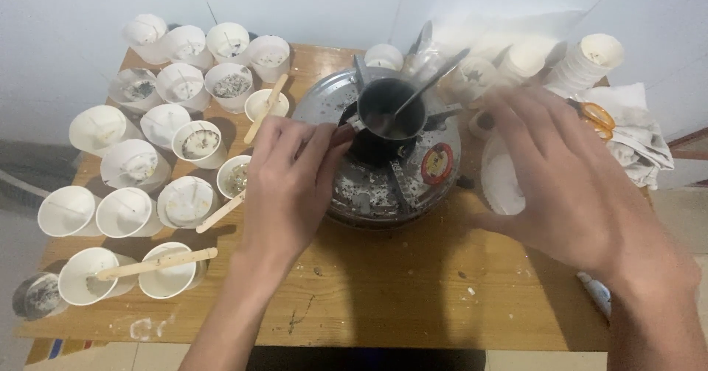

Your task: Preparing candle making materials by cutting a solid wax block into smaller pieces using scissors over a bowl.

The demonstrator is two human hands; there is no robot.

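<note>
Fingers of the left hand (287,186) curl around the handle of a small dark pot (389,113) sitting on a round metal burner (383,150) at table centre. At three o'clock from the pot, the right hand (571,186) hovers spread open, holding nothing, above a white cup (504,183); paper cups (147,172) crowd nine o'clock.

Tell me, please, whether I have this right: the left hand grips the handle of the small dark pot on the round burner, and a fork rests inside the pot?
Not quite: the head view shows a metal spoon, not a fork, resting in the small dark pot. The left hand is indeed at its handle, on the round burner.
</note>
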